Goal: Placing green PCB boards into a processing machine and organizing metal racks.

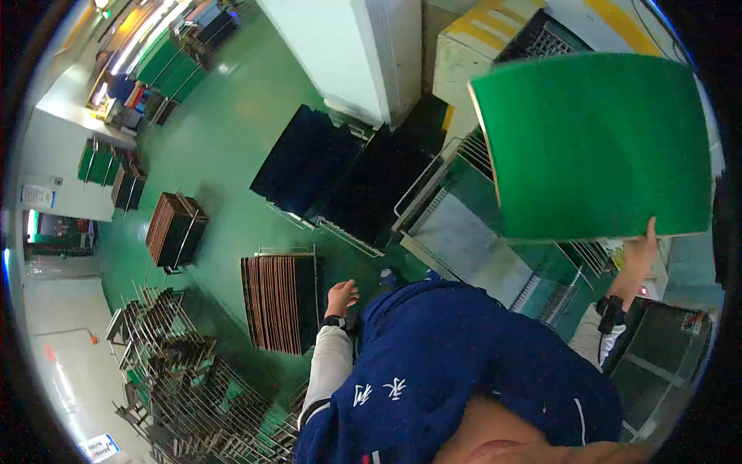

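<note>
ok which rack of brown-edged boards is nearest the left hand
The rack just left of the left hand in view; the other brown-edged racks stand farther off across the green floor.

I am viewing a fairly bright scene on my feed. The green panel [591, 147] gripped by the right hand [640, 259] is catching soft, even light. Far left of that grip, strip lights [147, 40] are burning out to white and the floor [224, 139] is glinting; nearer, black stacks [305, 162] are losing detail. The background is blurring, and fisheye distortion is bowing straight edges.
</note>
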A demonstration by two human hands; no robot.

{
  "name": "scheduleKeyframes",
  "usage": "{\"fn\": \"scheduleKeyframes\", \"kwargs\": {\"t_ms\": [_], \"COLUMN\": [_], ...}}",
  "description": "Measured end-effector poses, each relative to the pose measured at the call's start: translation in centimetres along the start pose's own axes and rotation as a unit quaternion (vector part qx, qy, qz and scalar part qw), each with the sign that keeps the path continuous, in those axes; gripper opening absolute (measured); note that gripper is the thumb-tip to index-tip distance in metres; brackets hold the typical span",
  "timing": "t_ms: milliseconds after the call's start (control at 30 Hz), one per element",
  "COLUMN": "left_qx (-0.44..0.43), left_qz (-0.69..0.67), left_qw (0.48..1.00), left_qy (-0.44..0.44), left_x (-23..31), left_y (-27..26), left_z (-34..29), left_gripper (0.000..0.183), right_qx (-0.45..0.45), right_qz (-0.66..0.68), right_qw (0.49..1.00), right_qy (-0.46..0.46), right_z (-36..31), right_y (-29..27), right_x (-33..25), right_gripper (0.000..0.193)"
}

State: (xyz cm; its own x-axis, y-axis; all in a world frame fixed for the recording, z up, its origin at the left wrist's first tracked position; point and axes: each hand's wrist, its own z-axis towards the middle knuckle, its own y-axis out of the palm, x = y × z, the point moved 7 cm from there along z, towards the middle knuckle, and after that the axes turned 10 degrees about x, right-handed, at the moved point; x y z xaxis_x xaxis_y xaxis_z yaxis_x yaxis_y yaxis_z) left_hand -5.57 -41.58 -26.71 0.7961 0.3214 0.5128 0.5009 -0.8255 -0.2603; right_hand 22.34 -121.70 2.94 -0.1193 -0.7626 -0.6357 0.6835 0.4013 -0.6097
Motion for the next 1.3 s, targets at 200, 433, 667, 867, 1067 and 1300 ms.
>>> {"fn": "scheduleKeyframes", "kwargs": {"t_ms": [200, 433, 667, 867, 1067, 1300], "left_qx": [-0.002, -0.041, -0.089, -0.079, -0.066, -0.007], "left_qz": [-0.017, -0.070, -0.117, -0.119, -0.108, -0.080], "left_qw": [1.000, 0.993, 0.989, 0.989, 0.992, 0.997], "left_qy": [0.020, 0.081, 0.006, 0.023, 0.027, 0.014], "left_x": [-0.5, 2.4, -1.0, -0.7, -0.5, 0.2], "left_y": [0.6, 1.5, -0.2, -1.3, -1.0, -0.7], "left_z": [-0.2, -4.0, -2.5, -2.8, -3.4, -4.6], "left_gripper": [0.030, 0.018, 0.023, 0.024, 0.025, 0.026], "right_qx": [0.010, -0.011, 0.029, 0.010, -0.184, -0.167], "right_qz": [0.528, 0.501, 0.616, 0.661, 0.597, 0.588], "right_qw": [0.747, 0.746, 0.631, 0.612, 0.603, 0.628], "right_qy": [0.403, 0.439, 0.471, 0.435, 0.496, 0.482], "right_z": [-4.6, -4.7, -4.6, -3.3, -2.5, -0.6], "right_y": [4.7, 8.1, 9.7, 12.4, 13.1, 13.9], "right_x": [-8.5, -3.7, -7.3, -7.3, -9.1, -7.3], "right_gripper": [0.031, 0.022, 0.017, 0.017, 0.027, 0.039]}}
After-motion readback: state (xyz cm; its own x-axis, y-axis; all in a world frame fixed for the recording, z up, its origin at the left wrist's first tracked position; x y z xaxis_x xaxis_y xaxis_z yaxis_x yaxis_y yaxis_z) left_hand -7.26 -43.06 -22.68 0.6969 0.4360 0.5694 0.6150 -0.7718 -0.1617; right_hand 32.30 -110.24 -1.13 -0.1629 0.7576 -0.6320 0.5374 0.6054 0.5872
